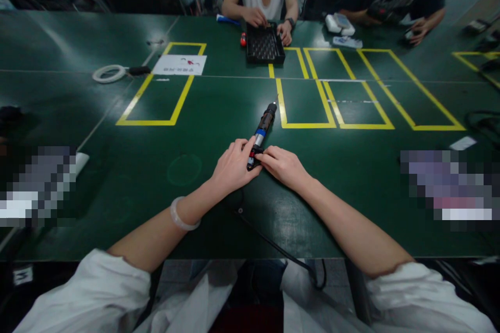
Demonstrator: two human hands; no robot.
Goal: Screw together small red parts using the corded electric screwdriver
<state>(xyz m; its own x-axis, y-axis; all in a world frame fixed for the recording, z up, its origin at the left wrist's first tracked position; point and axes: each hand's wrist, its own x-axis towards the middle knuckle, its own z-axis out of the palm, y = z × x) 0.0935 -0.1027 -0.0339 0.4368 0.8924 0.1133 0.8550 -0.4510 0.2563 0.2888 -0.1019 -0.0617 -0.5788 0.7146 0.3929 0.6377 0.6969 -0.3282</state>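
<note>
An electric screwdriver [263, 129], black with a blue band and a red spot near its rear, lies on the green table [164, 187], tip pointing away from me. My left hand [234, 166] curls its fingers around the tool's rear end from the left. My right hand [283, 165] pinches the same end from the right. A black cable [269, 242] runs from under my hands toward the near table edge. A pale bangle [180, 216] sits on my left wrist.
Yellow tape rectangles [156, 94] mark the table. Across it, a person in white handles a black tray [264, 45]; another person sits at the far right. A white cable coil [109, 73] and a paper sheet [180, 64] lie far left.
</note>
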